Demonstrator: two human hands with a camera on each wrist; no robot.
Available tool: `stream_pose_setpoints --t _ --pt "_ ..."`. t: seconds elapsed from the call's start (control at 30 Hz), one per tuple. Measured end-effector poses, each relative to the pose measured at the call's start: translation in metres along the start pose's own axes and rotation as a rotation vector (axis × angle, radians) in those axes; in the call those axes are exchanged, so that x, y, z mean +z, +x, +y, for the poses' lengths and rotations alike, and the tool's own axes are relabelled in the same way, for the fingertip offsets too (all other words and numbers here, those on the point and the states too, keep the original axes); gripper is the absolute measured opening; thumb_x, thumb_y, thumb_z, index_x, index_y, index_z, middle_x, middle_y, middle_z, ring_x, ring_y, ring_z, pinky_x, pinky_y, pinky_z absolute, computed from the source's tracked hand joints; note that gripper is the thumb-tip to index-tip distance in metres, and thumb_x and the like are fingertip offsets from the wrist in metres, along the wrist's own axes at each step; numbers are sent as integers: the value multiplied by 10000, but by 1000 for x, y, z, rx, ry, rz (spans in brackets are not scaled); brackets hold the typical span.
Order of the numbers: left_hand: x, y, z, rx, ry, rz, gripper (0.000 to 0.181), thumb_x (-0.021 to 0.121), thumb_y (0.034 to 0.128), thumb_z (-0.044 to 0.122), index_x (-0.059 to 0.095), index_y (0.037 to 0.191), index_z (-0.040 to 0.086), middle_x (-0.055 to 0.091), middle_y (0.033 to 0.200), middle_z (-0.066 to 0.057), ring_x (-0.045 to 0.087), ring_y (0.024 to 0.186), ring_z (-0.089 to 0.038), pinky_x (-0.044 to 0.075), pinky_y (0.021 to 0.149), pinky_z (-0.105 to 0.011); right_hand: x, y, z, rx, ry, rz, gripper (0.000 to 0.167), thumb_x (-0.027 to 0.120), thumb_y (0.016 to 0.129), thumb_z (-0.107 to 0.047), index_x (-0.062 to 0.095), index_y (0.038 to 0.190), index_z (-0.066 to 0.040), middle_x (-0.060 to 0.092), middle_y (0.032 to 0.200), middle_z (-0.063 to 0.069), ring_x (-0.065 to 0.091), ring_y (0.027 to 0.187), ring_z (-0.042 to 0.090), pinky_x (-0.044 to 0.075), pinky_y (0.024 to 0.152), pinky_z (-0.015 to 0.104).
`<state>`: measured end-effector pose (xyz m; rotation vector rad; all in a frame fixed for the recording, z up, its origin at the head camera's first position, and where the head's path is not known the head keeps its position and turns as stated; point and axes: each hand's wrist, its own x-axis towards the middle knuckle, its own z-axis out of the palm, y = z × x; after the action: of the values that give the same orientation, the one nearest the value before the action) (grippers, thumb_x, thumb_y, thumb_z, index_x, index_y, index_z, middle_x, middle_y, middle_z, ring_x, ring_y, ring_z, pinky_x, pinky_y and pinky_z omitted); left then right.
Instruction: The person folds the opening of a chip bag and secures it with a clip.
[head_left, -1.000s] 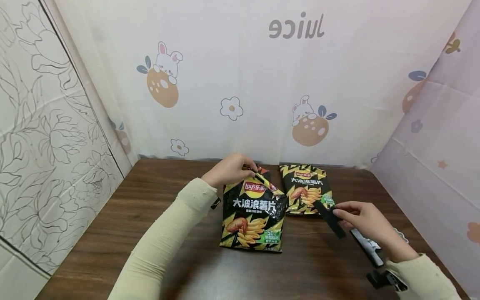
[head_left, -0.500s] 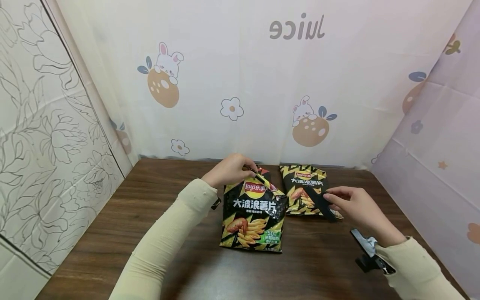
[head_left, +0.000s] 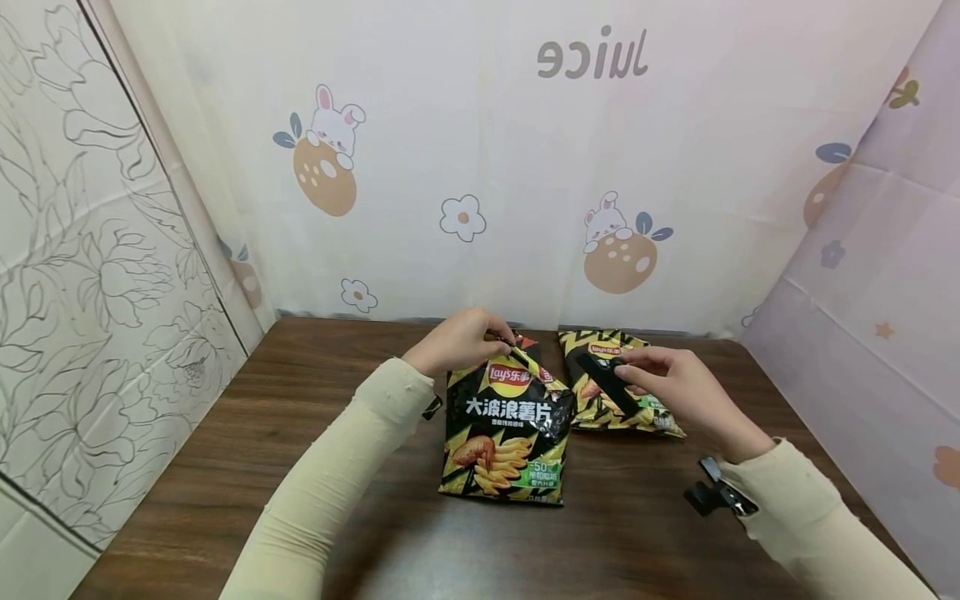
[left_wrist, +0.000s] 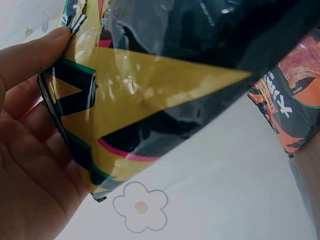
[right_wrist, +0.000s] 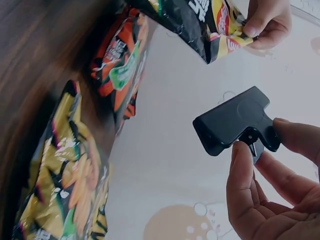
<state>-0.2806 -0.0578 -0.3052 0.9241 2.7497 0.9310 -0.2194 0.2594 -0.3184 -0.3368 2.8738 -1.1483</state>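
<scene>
Bent right fingers [right_wrist: 242, 175] on black clip [right_wrist: 232, 120]

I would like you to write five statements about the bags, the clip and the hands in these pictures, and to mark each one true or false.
1. The left hand grips the top edge of the held bag. True.
2. The right hand holds a pair of scissors. False: it holds a black clip.
3. The black clip is fastened on the held bag. False: it is apart from the held bag, in the fingers of the right hand.
4. An orange bag shows in the right wrist view. True.
5. The table has a white top. False: it is dark brown.
</scene>
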Motion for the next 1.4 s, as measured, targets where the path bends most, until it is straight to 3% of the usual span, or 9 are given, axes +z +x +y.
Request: stream_pose_setpoints --t 0.23,0.53,0.7,0.97,1.2,1.4 --pt "-1 0 1 -6 -3 2 157 622 970 172 749 1046 122 725 894 -6 451 492 -102 382 504 -237 9 15 -14 -4 38 -23 536 589 962 -458 612 1299 -42 635 1241 191 674 1044 324 555 847 420" --pt "-1 1 0 -2 1 8 155 622 968 175 754 1039 134 724 909 16 498 538 -100 408 535 -240 15 30 -26 -40 3 -48 549 589 965 -449 592 1331 -40 655 1231 190 684 1021 293 552 847 412" --pt "-1 1 -1 -5 -3 7 157 625 965 176 756 1041 134 726 921 16 529 574 -109 424 556 -248 17 36 -31 -71 -5 -67 512 586 979 -398 589 1333 -28 676 1177 179 697 951 234 550 776 369" --pt "-1 1 -1 -4 -8 8 164 622 966 176 756 1048 132 727 914 18 488 530 -102 403 532 -245 26 39 -32 -131 -35 -39 457 580 988 -367 614 1292 -27 686 1126 156 676 969 262 546 805 402" --pt "-1 -1 1 1 -12 10 167 622 966 166 755 1055 118 733 936 -5 473 501 -96 394 505 -235 31 38 -31 -137 1 -45 463 578 985 -385 608 1303 -50 689 1053 141 675 861 202 556 702 319" --pt "0 -2 1 -5 -33 1 180 619 969 162 750 1084 113 739 1039 -26 477 494 -85 396 491 -220 35 38 -30 -197 6 -38 428 578 992 -337 613 1288 -29 681 1103 157 669 956 251 559 750 342"
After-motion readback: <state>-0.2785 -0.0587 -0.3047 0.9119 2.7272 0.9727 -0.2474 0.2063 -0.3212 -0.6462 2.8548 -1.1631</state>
